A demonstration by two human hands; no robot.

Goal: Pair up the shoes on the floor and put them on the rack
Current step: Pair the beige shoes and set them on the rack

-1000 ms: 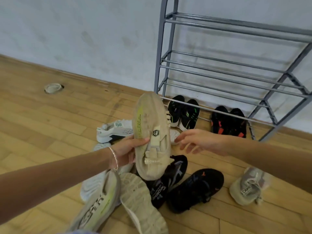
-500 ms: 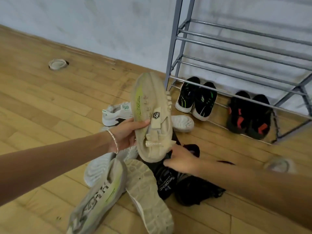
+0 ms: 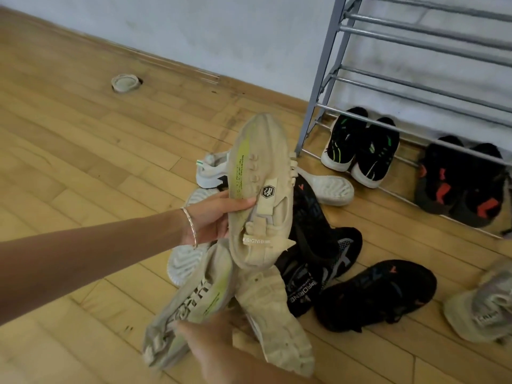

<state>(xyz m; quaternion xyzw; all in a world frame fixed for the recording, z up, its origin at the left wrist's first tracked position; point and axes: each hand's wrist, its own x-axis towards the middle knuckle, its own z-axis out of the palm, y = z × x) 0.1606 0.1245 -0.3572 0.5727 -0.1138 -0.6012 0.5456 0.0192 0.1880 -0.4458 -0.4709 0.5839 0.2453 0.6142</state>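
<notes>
Shoes [image 3: 318, 261] are piled on the floor [image 3: 83, 162] left of the rack [image 3: 329, 79]. One beige shoe [image 3: 260, 189] is held upright above the pile, gripped by the left hand [image 3: 213, 217]. The matching shoe [image 3: 191, 306] lies nearest; the right hand [image 3: 210, 336] rests on it, finger state indiscernible. Two black pairs are seated on the bottom shelf.

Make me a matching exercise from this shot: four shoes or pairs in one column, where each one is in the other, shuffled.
Things:
1. beige strap shoe
2. black pair with green accents
3. black pair with red accents
4. white sneaker with green tab

Places:
A. on the floor behind the held shoe
B. held up in the left hand
C. bottom shelf of the rack, right side
D. bottom shelf of the rack, by its left post

Pairs: 1-B, 2-D, 3-C, 4-A
</notes>
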